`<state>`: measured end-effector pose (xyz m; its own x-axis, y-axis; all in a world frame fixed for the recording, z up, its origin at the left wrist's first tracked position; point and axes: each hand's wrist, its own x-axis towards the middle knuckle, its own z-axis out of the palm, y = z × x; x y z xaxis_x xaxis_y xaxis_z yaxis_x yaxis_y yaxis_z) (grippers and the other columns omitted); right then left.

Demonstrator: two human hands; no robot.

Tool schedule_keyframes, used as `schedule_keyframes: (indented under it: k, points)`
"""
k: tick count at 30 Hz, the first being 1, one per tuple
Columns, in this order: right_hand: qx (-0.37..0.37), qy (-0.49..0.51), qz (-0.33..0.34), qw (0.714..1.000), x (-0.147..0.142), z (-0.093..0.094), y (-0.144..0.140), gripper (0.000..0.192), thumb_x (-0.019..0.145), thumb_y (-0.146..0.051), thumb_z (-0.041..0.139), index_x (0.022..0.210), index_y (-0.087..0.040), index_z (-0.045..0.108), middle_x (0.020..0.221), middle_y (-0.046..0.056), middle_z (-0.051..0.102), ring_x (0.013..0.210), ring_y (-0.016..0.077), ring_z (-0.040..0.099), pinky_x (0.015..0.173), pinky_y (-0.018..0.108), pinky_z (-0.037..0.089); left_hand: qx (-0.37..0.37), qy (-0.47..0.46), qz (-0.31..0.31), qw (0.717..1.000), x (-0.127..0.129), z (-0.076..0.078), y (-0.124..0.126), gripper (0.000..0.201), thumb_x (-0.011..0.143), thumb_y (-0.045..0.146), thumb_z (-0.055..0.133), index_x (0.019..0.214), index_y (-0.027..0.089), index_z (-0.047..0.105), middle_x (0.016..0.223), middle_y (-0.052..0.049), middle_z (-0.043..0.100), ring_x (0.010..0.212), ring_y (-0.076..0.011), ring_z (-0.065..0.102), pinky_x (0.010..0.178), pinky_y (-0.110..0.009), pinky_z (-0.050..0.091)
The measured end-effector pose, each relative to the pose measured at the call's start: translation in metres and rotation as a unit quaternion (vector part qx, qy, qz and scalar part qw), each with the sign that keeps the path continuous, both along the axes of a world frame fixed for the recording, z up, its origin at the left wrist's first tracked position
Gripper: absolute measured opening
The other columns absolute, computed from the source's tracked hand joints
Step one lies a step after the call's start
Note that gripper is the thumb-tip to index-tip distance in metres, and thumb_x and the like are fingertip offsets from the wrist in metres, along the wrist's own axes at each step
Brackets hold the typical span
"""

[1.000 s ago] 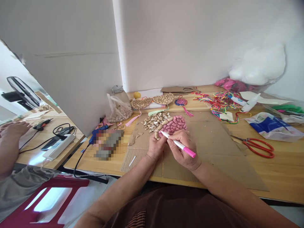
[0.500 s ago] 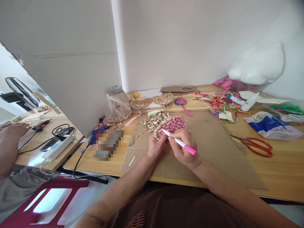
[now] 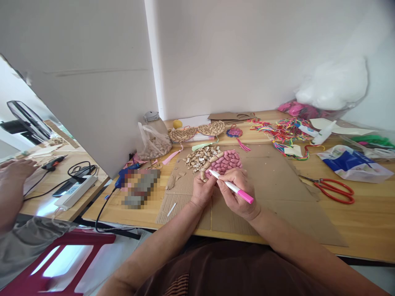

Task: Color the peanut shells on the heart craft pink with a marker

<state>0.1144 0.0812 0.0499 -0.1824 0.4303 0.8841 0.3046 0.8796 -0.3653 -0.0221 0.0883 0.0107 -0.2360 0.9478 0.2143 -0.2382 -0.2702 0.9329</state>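
Note:
My right hand (image 3: 239,191) is closed around a white marker pen (image 3: 231,186) with a bright pink end. The pen's tip points left, at the lower left part of a peanut-shell craft piece (image 3: 228,160). Most of the piece's shells are pink, while a band along its left edge is still natural tan. My left hand (image 3: 203,188) grips the near edge of this piece, its thumb close to the pen tip. Just behind lies a heap of loose peanut shells (image 3: 200,158) on a flat cardboard sheet (image 3: 271,176).
Red-handled scissors (image 3: 336,190) lie at the right, near a blue and white packet (image 3: 348,162). Tangled colored cords (image 3: 286,129) are behind. Left are a bag of peanuts (image 3: 154,142), a blue glue gun (image 3: 128,172) and a power strip (image 3: 77,191). Another person's hand (image 3: 18,168) is far left.
The marker tip has shifted slightly left, and my right hand has moved a little left with it. My left hand and the craft piece stay almost in place.

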Motion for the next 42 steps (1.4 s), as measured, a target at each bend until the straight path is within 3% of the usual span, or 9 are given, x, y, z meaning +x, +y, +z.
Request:
schedule_keyframes:
  k: [4,9,15,20,36,42]
  points:
    - [-0.004,0.012,-0.025,1.0,0.0004,-0.0016,0.0011,0.01,0.093,-0.016,0.064,0.095,-0.025,0.061,0.082,0.001,0.071,0.077,0.0195,0.065,0.079,0.039,0.049,-0.004,0.001,-0.006,1.0,0.0008,0.0028,-0.0006,0.045,0.072,0.057,0.084,0.068,0.016,0.068,0.062,0.0,0.063,0.058,-0.011,0.054,0.06,-0.024,0.049]
    - [0.007,0.001,0.009,1.0,-0.0015,-0.0015,0.0002,0.011,0.093,-0.016,0.063,0.098,-0.025,0.061,0.083,0.001,0.071,0.079,0.0196,0.066,0.08,0.039,0.05,-0.008,-0.01,0.0,1.0,0.0006,0.0017,-0.0015,0.047,0.069,0.054,0.087,0.061,0.016,0.061,0.06,0.003,0.057,0.057,-0.008,0.048,0.06,-0.021,0.045]
    - [0.0,0.007,-0.018,1.0,-0.0009,-0.0023,0.002,0.009,0.093,-0.017,0.063,0.096,-0.025,0.061,0.083,0.001,0.072,0.078,0.0199,0.066,0.08,0.04,0.049,-0.006,-0.012,-0.012,1.0,0.0011,0.002,0.0001,0.042,0.072,0.054,0.085,0.069,0.016,0.067,0.065,0.002,0.062,0.061,-0.0103,0.053,0.064,-0.023,0.049]
    - [0.003,-0.006,0.014,1.0,-0.0041,-0.002,0.0004,0.01,0.093,-0.017,0.064,0.097,-0.025,0.061,0.082,0.0,0.072,0.077,0.0187,0.066,0.08,0.04,0.047,-0.006,-0.018,-0.007,1.0,0.0006,0.001,-0.0006,0.044,0.067,0.052,0.088,0.063,0.016,0.063,0.061,0.004,0.057,0.059,-0.0085,0.048,0.062,-0.022,0.045]
    - [-0.012,0.013,-0.023,1.0,0.0008,-0.0032,0.0035,0.008,0.093,-0.017,0.064,0.095,-0.025,0.061,0.083,0.001,0.07,0.08,0.0198,0.065,0.08,0.039,0.047,0.0,-0.002,-0.019,1.0,0.0009,0.0025,-0.0003,0.042,0.075,0.054,0.083,0.068,0.016,0.067,0.06,0.001,0.062,0.059,-0.0112,0.055,0.061,-0.023,0.051]
    - [-0.007,0.006,-0.006,1.0,0.0012,-0.0047,0.0045,0.009,0.093,-0.016,0.064,0.096,-0.024,0.06,0.083,0.001,0.07,0.079,0.0189,0.064,0.081,0.04,0.046,-0.003,-0.007,-0.005,1.0,0.0013,0.004,-0.001,0.043,0.071,0.054,0.086,0.067,0.015,0.067,0.061,0.002,0.062,0.056,-0.0098,0.055,0.059,-0.022,0.051]
